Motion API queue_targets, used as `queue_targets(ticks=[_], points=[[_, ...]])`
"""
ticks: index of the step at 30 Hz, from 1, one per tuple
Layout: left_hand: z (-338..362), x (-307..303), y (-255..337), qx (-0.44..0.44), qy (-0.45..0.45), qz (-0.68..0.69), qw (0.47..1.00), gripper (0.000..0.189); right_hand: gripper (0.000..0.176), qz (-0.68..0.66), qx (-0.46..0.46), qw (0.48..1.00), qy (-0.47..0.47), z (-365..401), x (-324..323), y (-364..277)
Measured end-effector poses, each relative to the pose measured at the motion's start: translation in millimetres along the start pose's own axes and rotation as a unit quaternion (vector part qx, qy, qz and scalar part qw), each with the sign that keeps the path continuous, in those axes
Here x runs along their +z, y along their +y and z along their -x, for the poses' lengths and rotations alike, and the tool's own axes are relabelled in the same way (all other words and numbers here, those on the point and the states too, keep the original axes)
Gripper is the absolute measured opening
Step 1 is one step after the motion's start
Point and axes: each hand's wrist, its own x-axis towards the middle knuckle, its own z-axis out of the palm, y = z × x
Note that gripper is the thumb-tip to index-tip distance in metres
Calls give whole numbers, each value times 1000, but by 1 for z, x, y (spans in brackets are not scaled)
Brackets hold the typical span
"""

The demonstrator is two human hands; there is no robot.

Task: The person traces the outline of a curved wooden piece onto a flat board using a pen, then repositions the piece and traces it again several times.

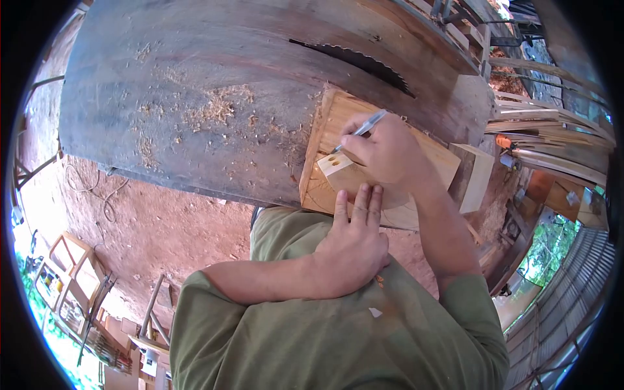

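Observation:
My right hand (390, 151) is closed around a pen (372, 122). Its tip points down at the end of a pale wooden block (336, 164), beside two dark round holes. Three fingers of my left hand (351, 250) stretch out against the near side of that block; its thumb is hidden. Beneath the block is a larger wooden piece, like a box or thick board (333, 112), at the bench's near edge. My right hand and forearm cover part of the block and of the piece below.
A dark saw blade (364, 62) lies on the far part of the workbench (130, 97). Wood shavings (220, 107) are scattered left of the box. A pale timber offcut (478, 177) stands to the right, with stacked planks (549, 127) beyond.

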Motion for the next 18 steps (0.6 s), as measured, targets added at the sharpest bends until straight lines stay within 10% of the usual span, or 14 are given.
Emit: queue_targets(ticks=[18], points=[[-4,-5,-2,28,-30,-7,999,53,18,-79,-27,997,-2,8,-10,29]])
